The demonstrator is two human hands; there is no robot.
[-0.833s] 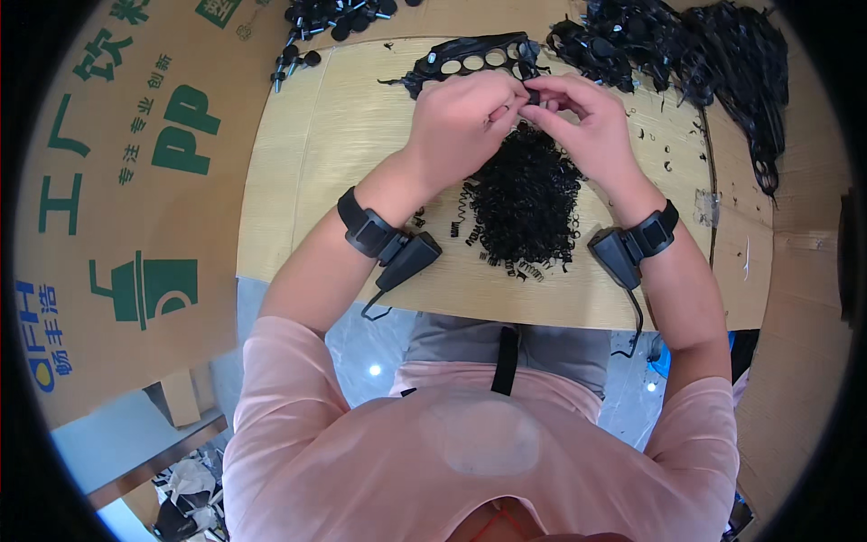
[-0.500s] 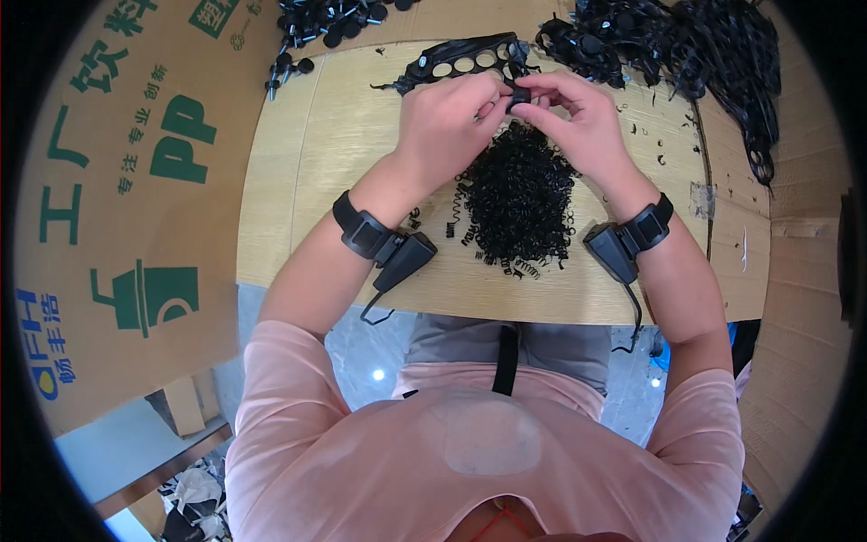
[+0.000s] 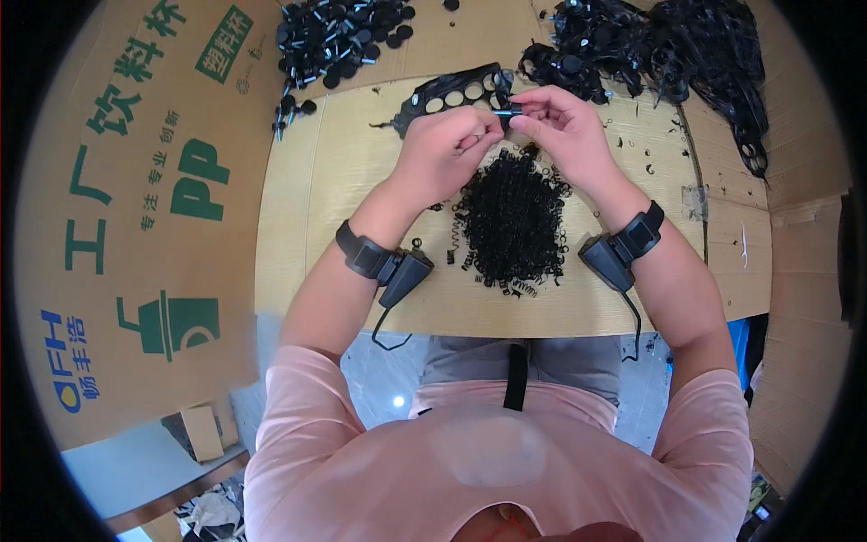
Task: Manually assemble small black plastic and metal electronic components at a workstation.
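Note:
My right hand (image 3: 571, 137) pinches a bolt with a black round head (image 3: 517, 109) between thumb and fingertips. Its shiny metal shank points left toward my left hand (image 3: 441, 152). That hand is curled closed beside the shank, and whatever its fingers hold, if anything, is hidden. Just beyond my hands lies a black strip with round holes (image 3: 462, 90). Nearer to me, a heap of small black coil-like curls (image 3: 513, 226) covers the middle of the table.
More black-headed bolts (image 3: 339, 41) are piled at the far left. At the far right lies a tangled heap of black strips (image 3: 695, 50). Tall cardboard (image 3: 172, 226) stands along the left of the table (image 3: 361, 298), and another cardboard wall (image 3: 808, 298) along the right.
My left fingers have come away from the bolt's black head and curled closed, so its metal shank now shows. The whole view has shifted slightly.

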